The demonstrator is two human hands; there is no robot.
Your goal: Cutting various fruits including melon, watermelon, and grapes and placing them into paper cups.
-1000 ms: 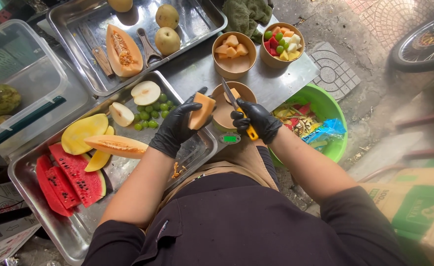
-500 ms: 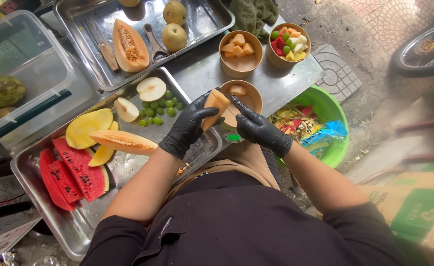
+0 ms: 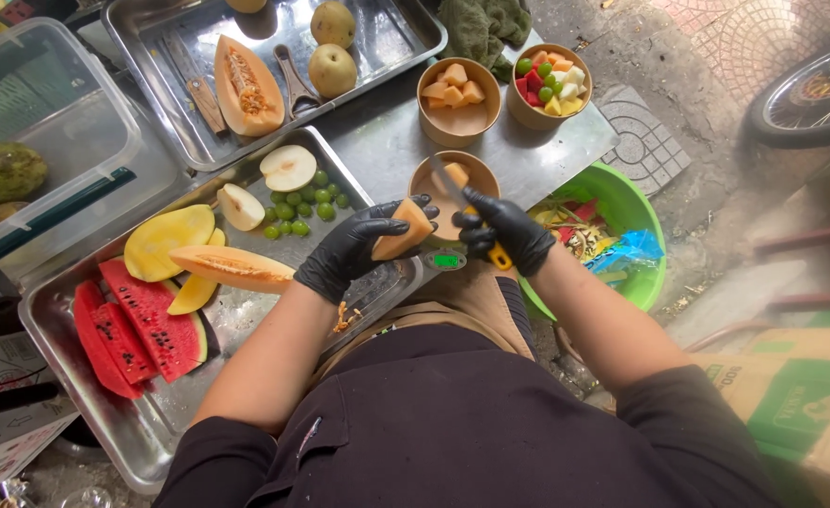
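Two black-gloved hands work over a round brown paper bowl (image 3: 453, 193) on a small scale at the steel tabletop (image 3: 528, 150) edge. The left hand (image 3: 354, 246) is closed around a peeled orange melon wedge (image 3: 399, 234), held just beside the bowl's rim; the right hand (image 3: 504, 230) grips a yellow-handled knife (image 3: 462, 202), blade lying over the bowl. A clean cut probably wants the wedge steady above the bowl and fingertips kept back from the blade, so pieces drop inside. Left of the hands sits a steel tray (image 3: 133, 442) with watermelon slices, mango and green grapes; a green plastic tub (image 3: 646, 254) of peelings stands on the paved ground to the right
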